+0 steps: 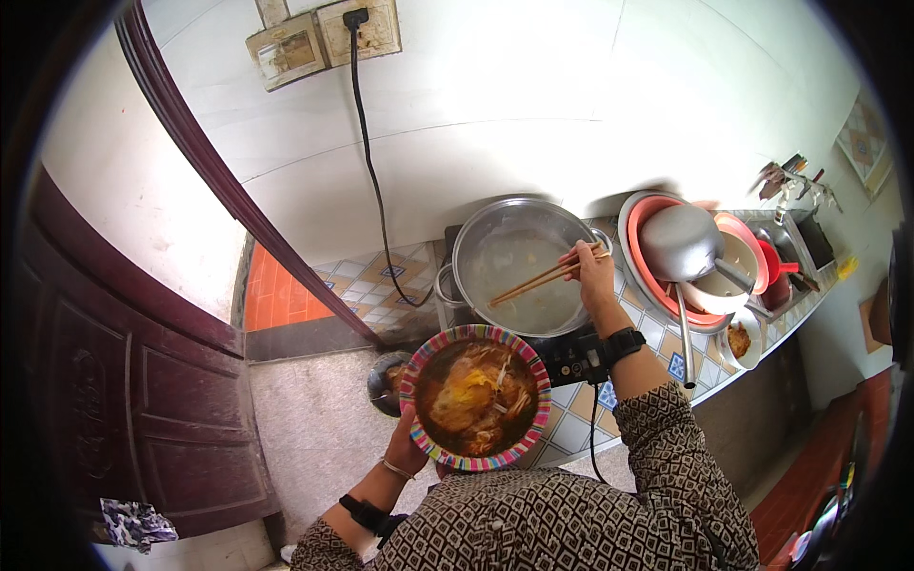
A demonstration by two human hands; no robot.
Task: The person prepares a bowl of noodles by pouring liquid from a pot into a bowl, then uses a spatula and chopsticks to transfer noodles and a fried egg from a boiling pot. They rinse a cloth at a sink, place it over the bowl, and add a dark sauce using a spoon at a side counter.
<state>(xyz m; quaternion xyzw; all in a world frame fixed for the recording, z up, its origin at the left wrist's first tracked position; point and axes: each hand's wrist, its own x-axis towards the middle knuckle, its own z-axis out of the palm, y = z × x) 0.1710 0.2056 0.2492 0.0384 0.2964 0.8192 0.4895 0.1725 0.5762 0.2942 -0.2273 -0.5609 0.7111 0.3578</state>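
My left hand (408, 446) grips the lower left side of a bowl (540, 428) with a multicoloured striped rim, held up close to my body. Brown broth fills it, and on top lies a fried egg (468, 392) with yellow yolk and pale strands beside it. In my right hand (591, 270) is a pair of wooden chopsticks (532, 283), their tips pointing left over a wide steel pot (525, 205). Cloudy liquid (507, 260) with small pale bits stands in the pot. Whether the tips touch the liquid, I cannot tell.
The pot sits on a black electric cooker (568, 360) on a tiled counter (571, 421). Stacked basins (635, 214) with an upturned saucepan (678, 243) stand to its right, before a sink (803, 246). A white bowl (750, 357) holds food. A power cord (371, 164) hangs left.
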